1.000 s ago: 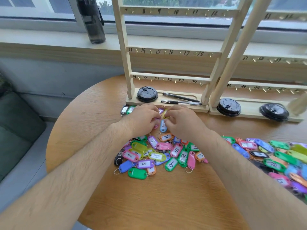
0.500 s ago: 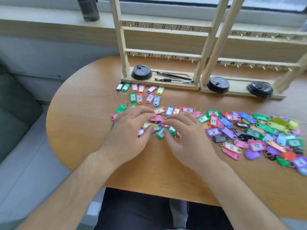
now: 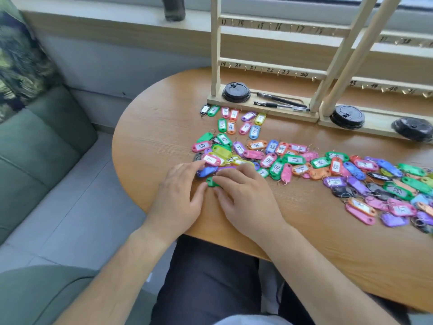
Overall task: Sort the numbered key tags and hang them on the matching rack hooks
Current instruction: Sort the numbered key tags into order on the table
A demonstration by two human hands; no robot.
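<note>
Recorder: Hands, state at this mark?

Observer: Left hand (image 3: 180, 198) and right hand (image 3: 246, 195) both lay open, fingers flat on the near edge of the key tags (image 3: 293, 160) heaped on the worktop (image 3: 304, 231). Neither gripped anything. A green tag (image 3: 212, 181) showed between them, and a pink tag marked 7 (image 3: 212, 159) sat just beside the left forefinger.

Recorder: Other tags?

Observer: Two short rows (image 3: 230, 126) lay apart from the heap, just before the rack (image 3: 215, 66) base.
</note>
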